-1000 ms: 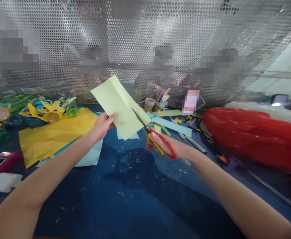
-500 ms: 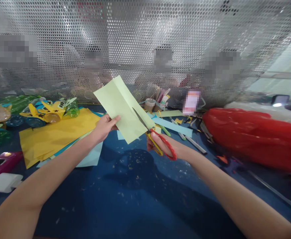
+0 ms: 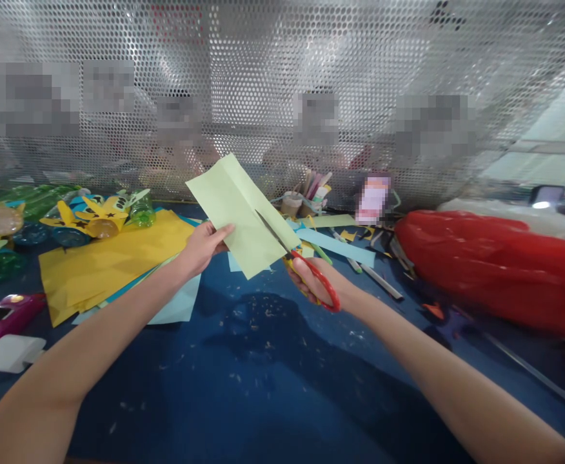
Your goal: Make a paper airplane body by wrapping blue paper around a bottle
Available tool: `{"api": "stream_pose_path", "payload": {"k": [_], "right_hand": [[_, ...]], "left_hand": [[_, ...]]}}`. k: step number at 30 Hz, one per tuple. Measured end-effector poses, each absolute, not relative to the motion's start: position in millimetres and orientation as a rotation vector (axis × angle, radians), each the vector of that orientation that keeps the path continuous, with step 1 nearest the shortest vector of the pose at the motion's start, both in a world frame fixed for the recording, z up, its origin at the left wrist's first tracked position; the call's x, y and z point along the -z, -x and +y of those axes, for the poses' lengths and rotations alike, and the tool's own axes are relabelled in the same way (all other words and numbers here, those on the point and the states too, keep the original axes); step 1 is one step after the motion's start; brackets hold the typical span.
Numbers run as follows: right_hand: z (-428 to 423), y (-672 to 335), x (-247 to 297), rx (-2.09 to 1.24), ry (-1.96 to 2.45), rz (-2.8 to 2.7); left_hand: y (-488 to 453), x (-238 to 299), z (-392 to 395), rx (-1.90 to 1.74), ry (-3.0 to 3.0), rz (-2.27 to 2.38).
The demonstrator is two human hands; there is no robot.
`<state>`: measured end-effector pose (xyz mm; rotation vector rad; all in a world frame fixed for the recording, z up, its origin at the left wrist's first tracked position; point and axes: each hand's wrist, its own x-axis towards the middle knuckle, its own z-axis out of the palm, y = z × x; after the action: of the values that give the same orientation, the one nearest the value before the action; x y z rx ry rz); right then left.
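Observation:
A sheet of pale green paper (image 3: 237, 212) with a crease along it is held up above the table. My left hand (image 3: 208, 245) pinches its lower left edge, thumb on top. Red-and-yellow-handled scissors (image 3: 318, 280) are in my right hand (image 3: 311, 277), its fingers closed round the handles. Their dark blade lies across the right part of the paper, pointing up and to the left. The other blade is hidden behind the sheet.
Yellow paper sheets (image 3: 118, 258) lie at left beside plastic-bottle crafts (image 3: 101, 222). A cup of sticks and markers (image 3: 292, 203) stands behind the paper. To the right is a red plastic bag (image 3: 495, 270). Scraps dot the blue table (image 3: 205, 399); a perforated metal screen (image 3: 253, 84) stands behind.
The scissors' handles have come closer together, and my right fingers have closed with them. The paper's upper left corner has shifted slightly right and down. My left hand keeps its pinch.

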<state>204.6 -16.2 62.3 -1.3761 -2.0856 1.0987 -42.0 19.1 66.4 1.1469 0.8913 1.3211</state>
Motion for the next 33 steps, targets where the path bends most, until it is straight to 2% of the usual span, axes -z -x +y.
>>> {"api": "stream_pose_path", "payload": {"k": [14,22,28,33], "right_hand": [[-17.7,-199.4,-64.4,-1.094,1.526,-1.938],[-14.8,-203.4,-60.1,-1.151,1.172,-2.191],[-18.7,-197.8,-65.1,-1.318,1.134,-2.106],[-23.0,-196.6,-69.4,-1.263,1.19,-2.108]], "left_hand": [[44.5,-70.8,19.8,-1.397,-1.087,0.87],[45.1,-67.5,19.9,-1.338,-1.189,0.876],[40.7,-67.5,15.8,-1.241,-1.212,0.875],[39.6,-66.4,13.2,-1.176,-1.257,0.851]]}}
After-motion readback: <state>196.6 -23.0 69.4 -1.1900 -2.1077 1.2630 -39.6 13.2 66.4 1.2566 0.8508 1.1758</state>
